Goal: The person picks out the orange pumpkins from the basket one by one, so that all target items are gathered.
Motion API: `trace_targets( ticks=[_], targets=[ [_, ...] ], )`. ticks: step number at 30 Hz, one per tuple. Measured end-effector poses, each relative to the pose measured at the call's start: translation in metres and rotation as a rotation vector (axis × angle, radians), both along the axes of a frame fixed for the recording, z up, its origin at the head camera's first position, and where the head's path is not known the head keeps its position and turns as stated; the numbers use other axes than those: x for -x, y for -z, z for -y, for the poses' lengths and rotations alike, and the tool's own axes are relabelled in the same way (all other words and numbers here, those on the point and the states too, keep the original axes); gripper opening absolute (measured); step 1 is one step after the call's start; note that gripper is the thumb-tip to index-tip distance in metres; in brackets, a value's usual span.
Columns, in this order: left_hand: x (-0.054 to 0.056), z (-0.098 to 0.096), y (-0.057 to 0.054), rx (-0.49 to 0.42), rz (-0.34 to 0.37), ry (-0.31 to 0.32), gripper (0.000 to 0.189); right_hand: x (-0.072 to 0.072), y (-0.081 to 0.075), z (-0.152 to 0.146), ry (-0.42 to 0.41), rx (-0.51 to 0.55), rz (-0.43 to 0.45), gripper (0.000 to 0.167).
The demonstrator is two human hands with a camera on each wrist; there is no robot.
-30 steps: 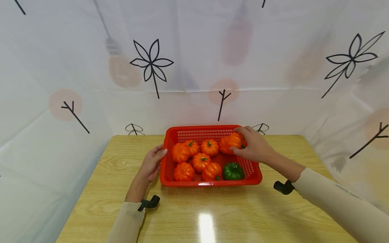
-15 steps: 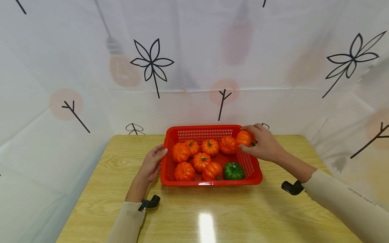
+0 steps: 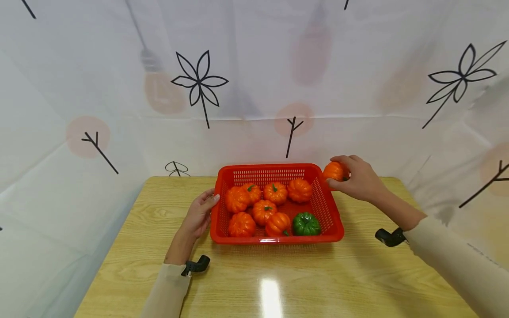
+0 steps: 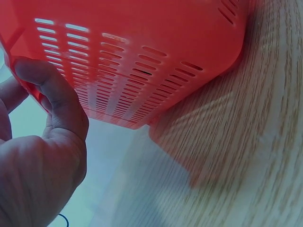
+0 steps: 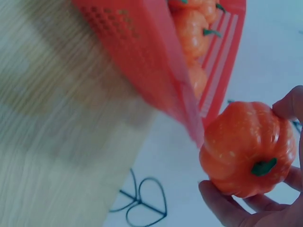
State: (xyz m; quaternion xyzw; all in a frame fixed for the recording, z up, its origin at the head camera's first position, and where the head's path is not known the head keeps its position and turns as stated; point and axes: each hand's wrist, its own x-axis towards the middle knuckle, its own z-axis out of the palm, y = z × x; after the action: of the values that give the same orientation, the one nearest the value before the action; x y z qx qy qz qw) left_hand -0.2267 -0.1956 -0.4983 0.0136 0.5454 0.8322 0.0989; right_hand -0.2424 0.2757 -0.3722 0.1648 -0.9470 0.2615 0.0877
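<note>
My right hand (image 3: 359,179) grips a small orange pumpkin (image 3: 334,171) with a green stem, just beyond the right rim of a red plastic basket (image 3: 278,240). In the right wrist view the held pumpkin (image 5: 248,149) sits between thumb and fingers, apart from the table. My left hand (image 3: 199,215) pinches the basket's left rim; the left wrist view shows the thumb and fingers (image 4: 57,94) on either side of that rim. Inside the basket lie several orange pumpkins (image 3: 264,212) and one green pumpkin (image 3: 306,224) at the front right.
The basket stands on a light wooden table (image 3: 238,282), toward its back edge. Behind the table hangs a white cloth (image 3: 254,88) printed with plants and pale shapes. Black wrist cameras (image 3: 196,265) are worn on both arms.
My right hand has carried the orange pumpkin from the basket's back right corner rightward and up, over the right rim. The left hand and the basket have stayed put.
</note>
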Motion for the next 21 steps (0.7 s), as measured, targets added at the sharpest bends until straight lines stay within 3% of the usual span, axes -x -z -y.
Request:
trace_targets(
  ticks=[12,21],
  targets=[
    [0.000,0.001,0.000,-0.002,-0.005,0.013,0.048,0.019,0.005,-0.038,0.075,0.007,0.103,0.069],
    [0.001,0.001,0.002,-0.003,-0.003,0.010,0.048,0.032,0.028,-0.052,0.004,-0.111,0.087,0.070]
  ],
)
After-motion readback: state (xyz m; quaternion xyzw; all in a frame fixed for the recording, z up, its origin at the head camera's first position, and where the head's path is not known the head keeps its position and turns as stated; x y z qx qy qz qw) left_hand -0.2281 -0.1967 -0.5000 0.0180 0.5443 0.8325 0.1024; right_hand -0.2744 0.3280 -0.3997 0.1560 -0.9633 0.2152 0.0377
